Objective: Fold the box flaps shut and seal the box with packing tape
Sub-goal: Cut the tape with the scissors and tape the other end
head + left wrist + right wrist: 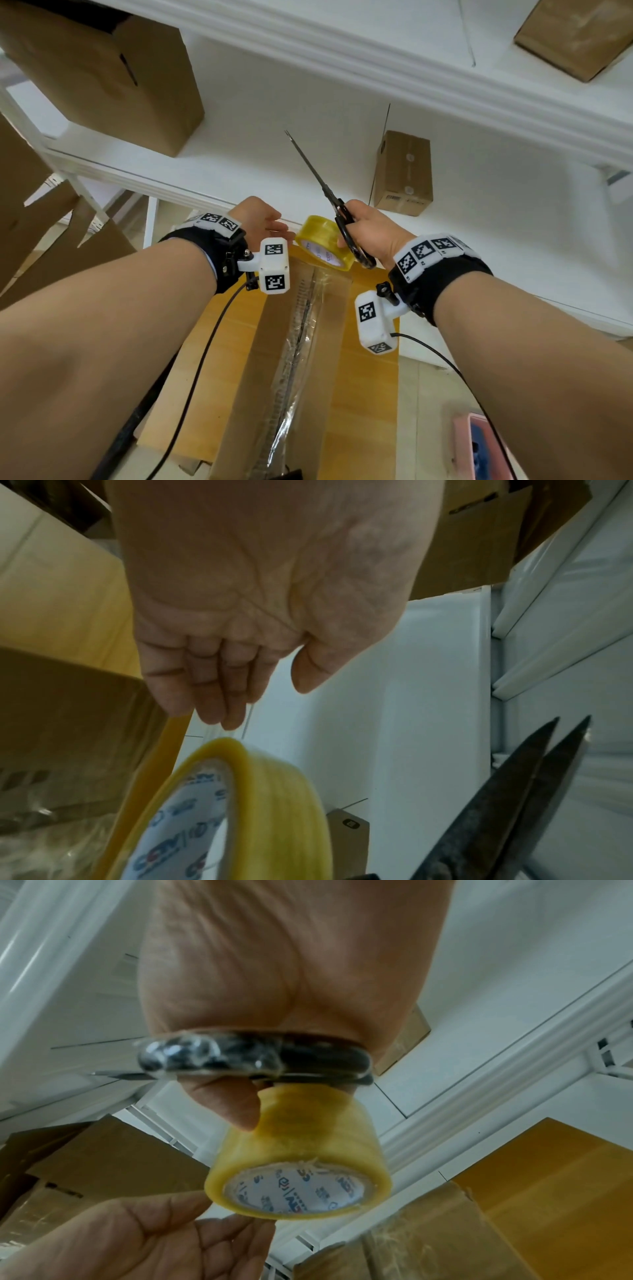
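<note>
The cardboard box (pixel 270 342) lies below my arms with its top flaps folded shut and a wrinkled clear tape strip (pixel 301 342) running along the centre seam. My right hand (pixel 366 226) grips black-handled scissors (pixel 315 171), blades pointing up and away, and also holds the yellow tape roll (pixel 322 236) at the box's far edge. In the right wrist view the scissors handle (pixel 253 1056) crosses the fingers and the roll (pixel 301 1156) hangs under them. My left hand (pixel 270 222) hovers open just left of the roll, its fingers (pixel 219 691) straight and holding nothing.
A large open carton (pixel 102 68) stands at the far left, a small sealed carton (pixel 402 174) behind the scissors and another carton (pixel 579 34) at the far right, all against white panelling. Flattened cardboard (pixel 51 240) lies left. A pink tray (pixel 479 445) sits near right.
</note>
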A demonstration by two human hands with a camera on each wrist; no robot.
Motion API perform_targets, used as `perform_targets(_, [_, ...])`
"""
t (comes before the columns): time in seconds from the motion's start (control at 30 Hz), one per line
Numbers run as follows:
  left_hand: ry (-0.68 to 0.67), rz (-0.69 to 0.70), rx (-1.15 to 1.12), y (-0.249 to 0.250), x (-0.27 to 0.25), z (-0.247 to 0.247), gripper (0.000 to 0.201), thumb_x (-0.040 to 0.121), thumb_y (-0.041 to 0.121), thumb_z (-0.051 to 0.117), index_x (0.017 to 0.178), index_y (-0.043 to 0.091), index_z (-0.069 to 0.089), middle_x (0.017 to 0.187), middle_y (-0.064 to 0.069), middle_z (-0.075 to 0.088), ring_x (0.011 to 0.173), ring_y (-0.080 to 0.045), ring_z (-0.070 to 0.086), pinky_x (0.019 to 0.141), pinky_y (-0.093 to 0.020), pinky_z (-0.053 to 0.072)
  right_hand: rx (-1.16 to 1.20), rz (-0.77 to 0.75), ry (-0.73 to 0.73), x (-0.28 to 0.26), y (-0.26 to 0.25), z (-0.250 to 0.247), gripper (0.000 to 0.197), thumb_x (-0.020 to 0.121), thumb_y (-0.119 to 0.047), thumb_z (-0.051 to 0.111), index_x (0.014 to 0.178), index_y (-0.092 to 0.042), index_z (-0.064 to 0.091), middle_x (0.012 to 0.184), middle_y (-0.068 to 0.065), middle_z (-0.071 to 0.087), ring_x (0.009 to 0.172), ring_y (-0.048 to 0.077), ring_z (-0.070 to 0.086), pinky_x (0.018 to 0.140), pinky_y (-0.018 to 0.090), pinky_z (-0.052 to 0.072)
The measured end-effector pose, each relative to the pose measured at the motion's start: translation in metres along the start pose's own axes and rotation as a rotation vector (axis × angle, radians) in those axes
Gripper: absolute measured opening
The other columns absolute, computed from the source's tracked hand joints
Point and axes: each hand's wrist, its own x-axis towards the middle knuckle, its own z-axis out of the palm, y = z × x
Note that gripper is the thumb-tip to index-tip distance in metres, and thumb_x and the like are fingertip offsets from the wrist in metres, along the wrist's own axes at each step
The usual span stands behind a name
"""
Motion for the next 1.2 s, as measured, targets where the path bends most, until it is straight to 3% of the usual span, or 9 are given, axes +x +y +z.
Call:
perform_targets(0.1, [-0.044, 0.007, 0.053, 0.0, -0.004, 0.003, 0.036, 0.097, 0.017, 0.043, 0.128, -0.001, 0.052, 0.104, -0.017, 0.061, 0.077, -0.031, 0.062, 0.069, -0.037, 0.052, -0.018, -0.019, 0.01, 0.002, -0.001, 0.001, 0.019, 0.089, 0.002, 0.053, 0.097, -0.014, 0.053, 0.081, 0.005, 0.056, 0.076, 0.024, 0.056, 0.069, 0.033, 0.046])
perform_targets(0.23, [-0.026, 0.076, 0.219, 0.002, -0.007, 0.012, 0.025, 0.101, 0.008, 0.045, 0.114, -0.007, 0.06, 0.097, -0.014, 0.065, 0.082, -0.028, 0.06, 0.079, -0.037, 0.052, -0.102, -0.042, 0.043, 0.002, -0.002, 0.006, 0.014, 0.092, -0.003, 0.051, 0.103, -0.01, 0.055, 0.087, 0.005, 0.053, 0.081, 0.023, 0.051, 0.074, 0.035, 0.043])
perform_targets(0.33, [0.01, 0.097, 0.261, 0.002, -0.009, 0.017, 0.02, 0.101, 0.008, 0.048, 0.109, -0.004, 0.062, 0.091, -0.012, 0.066, 0.077, -0.026, 0.064, 0.064, -0.031, 0.058, -0.117, -0.048, 0.041, 0.002, -0.002, 0.008, 0.016, 0.09, -0.003, 0.052, 0.093, -0.019, 0.051, 0.085, 0.004, 0.052, 0.08, 0.022, 0.05, 0.074, 0.036, 0.044])
perform_targets(0.5, [0.076, 0.093, 0.327, -0.004, -0.003, 0.018, 0.014, 0.093, 0.017, 0.065, 0.086, 0.005, 0.07, 0.075, -0.004, 0.074, 0.089, -0.024, 0.069, 0.105, -0.043, 0.044, -0.147, -0.057, 0.034, -0.003, 0.001, 0.007, 0.016, 0.091, -0.003, 0.052, 0.091, -0.018, 0.049, 0.081, 0.002, 0.049, 0.077, 0.021, 0.047, 0.069, 0.034, 0.04])
perform_targets(0.7, [0.177, 0.114, 0.294, -0.008, 0.003, 0.026, 0.01, 0.09, 0.013, 0.069, 0.086, 0.005, 0.066, 0.087, -0.009, 0.071, 0.083, -0.023, 0.066, 0.097, -0.045, 0.053, -0.097, -0.066, 0.039, -0.005, 0.003, 0.006, 0.019, 0.09, -0.012, 0.064, 0.1, -0.018, 0.048, 0.087, 0.003, 0.05, 0.081, 0.021, 0.049, 0.074, 0.036, 0.043])
perform_targets(0.8, [0.194, 0.121, 0.27, -0.004, 0.005, 0.026, 0.014, 0.092, 0.013, 0.067, 0.08, 0.006, 0.064, 0.079, -0.005, 0.066, 0.075, -0.02, 0.063, 0.095, -0.04, 0.054, -0.126, -0.09, 0.058, -0.01, 0.0, 0.004, 0.058, 0.079, -0.037, 0.085, 0.114, -0.016, 0.045, 0.095, -0.001, 0.051, 0.081, 0.014, 0.052, 0.077, 0.035, 0.047])
perform_targets(0.87, [0.206, 0.147, 0.27, 0.001, 0.004, 0.026, 0.013, 0.092, 0.012, 0.066, 0.08, 0.006, 0.064, 0.078, -0.006, 0.066, 0.072, -0.02, 0.061, 0.094, -0.04, 0.054, -0.225, -0.114, 0.08, -0.014, -0.002, 0.005, 0.07, 0.075, -0.039, 0.088, 0.119, -0.014, 0.041, 0.098, -0.001, 0.052, 0.08, 0.012, 0.053, 0.071, 0.032, 0.049])
perform_targets(1.1, [0.275, 0.192, 0.25, 0.019, -0.002, 0.021, 0.014, 0.095, 0.01, 0.06, 0.082, 0.004, 0.062, 0.054, -0.002, 0.068, 0.069, -0.017, 0.067, 0.097, -0.041, 0.051, -0.444, -0.177, 0.11, -0.017, -0.003, 0.003, 0.044, 0.087, -0.022, 0.072, 0.116, -0.014, 0.039, 0.09, 0.0, 0.052, 0.076, 0.018, 0.056, 0.06, 0.028, 0.043])
perform_targets(1.2, [0.287, 0.217, 0.267, 0.021, -0.001, 0.013, 0.011, 0.094, 0.01, 0.062, 0.087, 0.001, 0.064, 0.054, -0.003, 0.069, 0.072, -0.017, 0.069, 0.094, -0.037, 0.052, -0.551, -0.15, 0.104, -0.019, 0.002, -0.005, 0.045, 0.086, -0.021, 0.072, 0.117, -0.013, 0.041, 0.097, 0.005, 0.056, 0.086, 0.024, 0.06, 0.068, 0.034, 0.049])
